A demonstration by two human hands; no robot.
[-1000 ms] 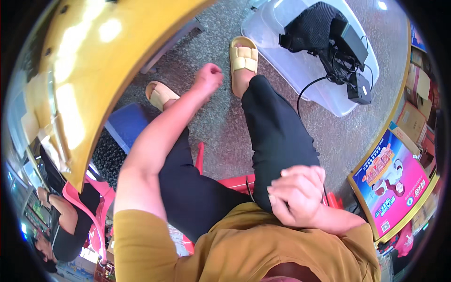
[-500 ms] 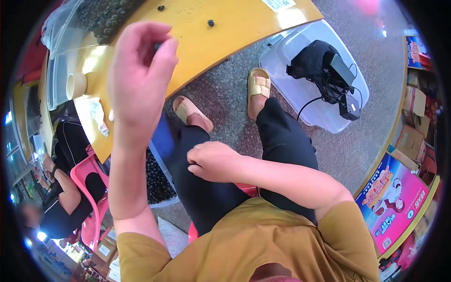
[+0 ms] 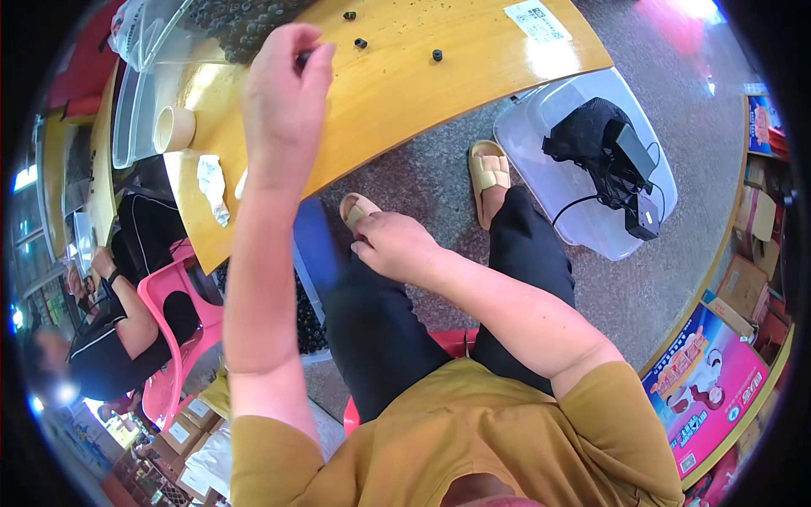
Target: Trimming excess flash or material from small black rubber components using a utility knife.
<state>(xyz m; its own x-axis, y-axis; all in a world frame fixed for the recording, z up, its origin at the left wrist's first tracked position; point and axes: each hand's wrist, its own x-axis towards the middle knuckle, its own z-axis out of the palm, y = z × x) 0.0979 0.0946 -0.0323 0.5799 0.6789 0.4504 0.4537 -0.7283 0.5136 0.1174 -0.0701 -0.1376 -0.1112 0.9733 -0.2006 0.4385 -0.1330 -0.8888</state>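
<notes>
Left hand (image 3: 283,93) pinches small black part (image 3: 302,59) over table (image 3: 439,93); right hand (image 3: 393,245) curled loosely on knee, nothing held. Clear bin (image 3: 139,110) beside cup (image 3: 173,128); floor tub (image 3: 583,169) holds black device (image 3: 604,148).

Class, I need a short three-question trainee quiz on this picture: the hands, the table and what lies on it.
1. True or false: the left hand is raised over the yellow table.
2. Where does the right hand rest? A on the lap, B on the table, C on the clear bin.
3. What colour is the chair beside the table?

Key: 1 true; 2 A; 3 pink.
</notes>
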